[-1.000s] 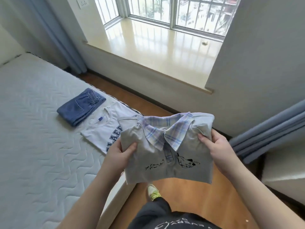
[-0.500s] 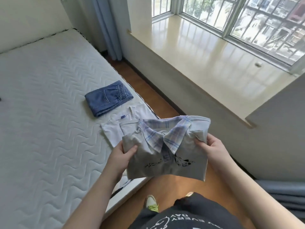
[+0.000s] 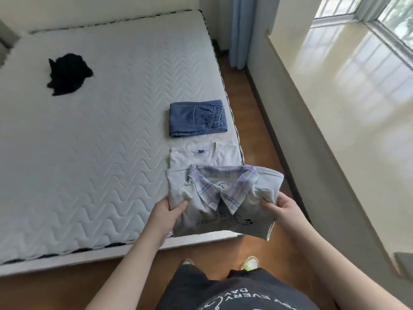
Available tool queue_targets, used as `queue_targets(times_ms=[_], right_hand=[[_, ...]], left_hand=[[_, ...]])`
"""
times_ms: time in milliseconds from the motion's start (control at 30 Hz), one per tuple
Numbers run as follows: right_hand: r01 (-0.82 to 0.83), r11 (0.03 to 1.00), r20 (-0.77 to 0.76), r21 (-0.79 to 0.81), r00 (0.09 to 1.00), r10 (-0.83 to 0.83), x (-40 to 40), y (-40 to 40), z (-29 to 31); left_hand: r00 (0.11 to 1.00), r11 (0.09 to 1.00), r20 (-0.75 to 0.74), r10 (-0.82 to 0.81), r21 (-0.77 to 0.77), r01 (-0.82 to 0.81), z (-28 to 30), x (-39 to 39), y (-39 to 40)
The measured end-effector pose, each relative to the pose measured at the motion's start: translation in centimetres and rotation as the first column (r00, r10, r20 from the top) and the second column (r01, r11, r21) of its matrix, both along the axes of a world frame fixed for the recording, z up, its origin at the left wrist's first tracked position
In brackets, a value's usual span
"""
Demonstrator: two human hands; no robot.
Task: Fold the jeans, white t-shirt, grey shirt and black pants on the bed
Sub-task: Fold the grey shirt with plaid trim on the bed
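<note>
I hold the folded grey shirt (image 3: 223, 202), with its plaid collar and a black print, above the bed's near right corner. My left hand (image 3: 166, 213) grips its left side and my right hand (image 3: 281, 209) grips its right side. Just beyond it the folded white t-shirt (image 3: 201, 155) lies on the mattress, partly hidden by the grey shirt. The folded jeans (image 3: 196, 118) lie further along the right edge. The black pants (image 3: 68, 73) sit in a crumpled heap at the far left of the bed (image 3: 89, 153).
A strip of wooden floor (image 3: 252, 104) runs between the bed and the wall under a wide window sill (image 3: 357, 86). A blue curtain (image 3: 239, 30) hangs at the far corner. My feet stand at the bed's near edge.
The view has swung left and down, bringing the whole bed and the black pants into sight. The grey shirt, still in both hands, has come lower and over the bed corner.
</note>
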State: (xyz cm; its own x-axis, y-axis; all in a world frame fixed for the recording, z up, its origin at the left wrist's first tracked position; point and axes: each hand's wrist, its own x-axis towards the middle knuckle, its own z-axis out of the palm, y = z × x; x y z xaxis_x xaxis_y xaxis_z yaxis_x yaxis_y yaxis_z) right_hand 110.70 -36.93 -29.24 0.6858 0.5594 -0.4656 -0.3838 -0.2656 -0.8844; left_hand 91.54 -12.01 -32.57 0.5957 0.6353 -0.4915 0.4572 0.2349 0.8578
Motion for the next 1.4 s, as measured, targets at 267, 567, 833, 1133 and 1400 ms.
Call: queue_targets(times_ms=[267, 567, 833, 1133, 1400], right_hand=[[-0.227, 0.973, -0.020, 0.026, 0.973, 0.228, 4.0, 5.4, -3.6], [-0.089, 0.991, -0.080, -0.096, 0.993, 0.081, 4.7, 11.2, -7.5], [-0.054, 0.984, -0.064, -0.171, 0.997, 0.044, 6.8, 14.3, -9.9], [-0.136, 0.963, -0.129, -0.235, 0.986, 0.107, 13.9, 16.3, -16.2], [-0.124, 0.955, -0.115, -0.271, 0.989, 0.096, 21.0, 20.9, -25.0]], left_hand=[[0.975, 0.966, 0.011, 0.220, -0.141, -0.216, -2.7, -1.2, 1.5], [0.994, 0.979, -0.070, 0.089, -0.180, -0.101, -7.2, -0.3, 8.8], [0.981, 0.995, -0.189, -0.038, -0.102, 0.019, -9.5, 2.7, 12.9], [0.944, 0.999, -0.330, -0.022, 0.029, 0.033, -14.6, 8.6, 15.0], [0.942, 0.991, -0.337, 0.001, 0.129, 0.046, -22.0, 14.7, 19.3]])
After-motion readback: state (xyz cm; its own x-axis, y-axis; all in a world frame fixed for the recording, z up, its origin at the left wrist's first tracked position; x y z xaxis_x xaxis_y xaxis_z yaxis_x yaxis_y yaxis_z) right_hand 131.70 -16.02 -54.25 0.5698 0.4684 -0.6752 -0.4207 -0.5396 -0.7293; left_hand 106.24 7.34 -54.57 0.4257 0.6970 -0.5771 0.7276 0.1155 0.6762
